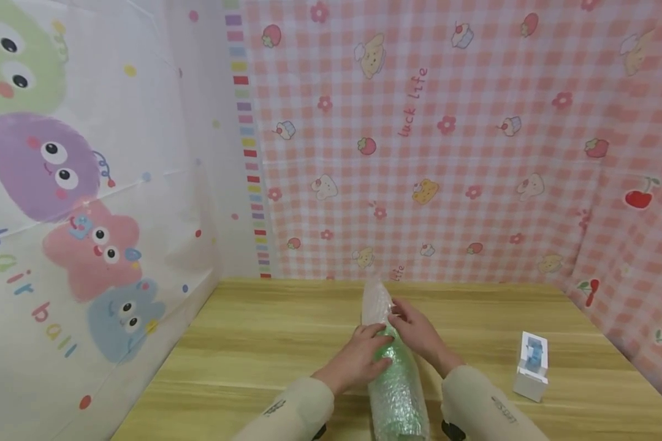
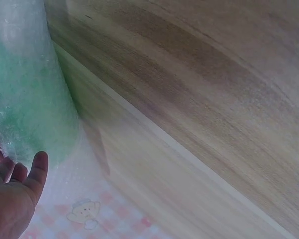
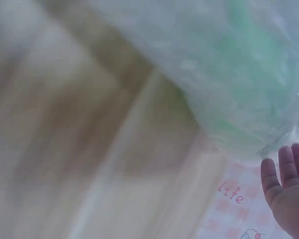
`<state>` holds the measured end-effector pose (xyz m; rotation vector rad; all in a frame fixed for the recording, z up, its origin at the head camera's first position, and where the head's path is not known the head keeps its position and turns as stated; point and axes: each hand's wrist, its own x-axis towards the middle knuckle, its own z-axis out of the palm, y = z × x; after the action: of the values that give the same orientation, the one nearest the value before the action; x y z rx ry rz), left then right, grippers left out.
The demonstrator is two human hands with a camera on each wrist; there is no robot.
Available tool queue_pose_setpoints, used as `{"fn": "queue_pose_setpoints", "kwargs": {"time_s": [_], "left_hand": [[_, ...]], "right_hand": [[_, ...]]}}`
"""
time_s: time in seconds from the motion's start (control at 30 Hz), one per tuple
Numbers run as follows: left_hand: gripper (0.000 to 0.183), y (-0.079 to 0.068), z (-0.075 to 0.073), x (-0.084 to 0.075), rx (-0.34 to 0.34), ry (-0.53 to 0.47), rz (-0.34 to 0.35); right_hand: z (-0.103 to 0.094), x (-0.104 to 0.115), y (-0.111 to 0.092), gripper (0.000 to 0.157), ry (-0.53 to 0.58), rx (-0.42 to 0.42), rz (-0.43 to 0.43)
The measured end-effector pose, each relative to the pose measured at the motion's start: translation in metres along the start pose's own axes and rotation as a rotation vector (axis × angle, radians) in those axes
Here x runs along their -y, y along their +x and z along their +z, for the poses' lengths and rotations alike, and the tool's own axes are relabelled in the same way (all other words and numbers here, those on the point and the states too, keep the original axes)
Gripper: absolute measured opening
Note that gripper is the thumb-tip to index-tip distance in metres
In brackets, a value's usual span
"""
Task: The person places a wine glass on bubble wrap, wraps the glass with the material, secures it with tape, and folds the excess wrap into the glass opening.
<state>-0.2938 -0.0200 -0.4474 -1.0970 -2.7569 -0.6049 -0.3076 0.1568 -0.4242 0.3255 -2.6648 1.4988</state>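
A long bundle of clear bubble wrap [image 1: 398,398] lies lengthwise on the table, with something green showing through it. Its far end is narrower and whitish, with no green in it. My left hand [image 1: 358,355] rests on the bundle's left side, thumb and fingers spread over the green part. On the right side, farther along, my right hand [image 1: 419,335] touches the wrap with its fingertips. In the left wrist view, loosely extended fingers [image 2: 39,172] lie against the bubble wrap [image 2: 32,94]. The right wrist view has nearly straight fingers [image 3: 270,174] at the wrap's edge. What the wrap encloses is hidden.
A small white box [image 1: 531,384] with a blue picture on it stands on the wood-grain table [image 1: 243,367] at the right. Behind the table hangs a pink checked cloth [image 1: 364,177]; a white cartoon-printed cloth [image 1: 165,122] hangs at the left.
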Motion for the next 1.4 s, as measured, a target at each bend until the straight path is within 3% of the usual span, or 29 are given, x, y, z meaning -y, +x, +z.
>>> {"fn": "queue_pose_setpoints", "kwargs": {"time_s": [0.13,0.33,0.43,0.63,0.8,0.9,1.03,1.2,1.3,1.4], "left_hand": [[0.043,0.001,-0.001,0.000,0.006,-0.001,0.014],[0.043,0.001,-0.004,-0.002,0.008,0.007,0.021],[0.043,0.001,-0.005,-0.001,-0.001,0.017,0.027],[0.043,0.000,-0.004,-0.001,0.004,0.020,0.030],[0.043,0.000,-0.003,-0.001,0.009,0.029,0.032],[0.043,-0.001,-0.004,-0.002,0.014,0.034,0.033],[0.043,0.000,-0.005,-0.005,0.029,0.023,0.022],[0.043,0.002,-0.005,-0.006,0.036,0.037,0.009],[0.043,0.003,-0.004,-0.006,0.041,0.042,0.006],[0.043,0.003,-0.004,-0.005,0.056,0.014,-0.008]], "right_hand": [[-0.003,0.002,0.015,0.054,0.059,0.031,0.058],[-0.005,0.001,0.033,0.057,0.046,0.073,0.101],[-0.003,0.000,0.040,0.056,0.020,0.091,0.084],[0.001,-0.003,0.051,0.055,0.064,0.034,0.014],[0.003,-0.002,0.055,0.056,0.064,0.066,0.007],[0.005,-0.002,0.055,0.056,-0.001,0.075,0.033],[0.005,-0.003,0.053,0.052,-0.066,0.005,0.126],[0.004,-0.005,0.049,0.046,-0.037,-0.049,0.207],[0.006,-0.008,0.047,0.050,-0.078,-0.062,0.175],[0.006,-0.013,0.046,0.051,-0.229,-0.056,0.026]]}}
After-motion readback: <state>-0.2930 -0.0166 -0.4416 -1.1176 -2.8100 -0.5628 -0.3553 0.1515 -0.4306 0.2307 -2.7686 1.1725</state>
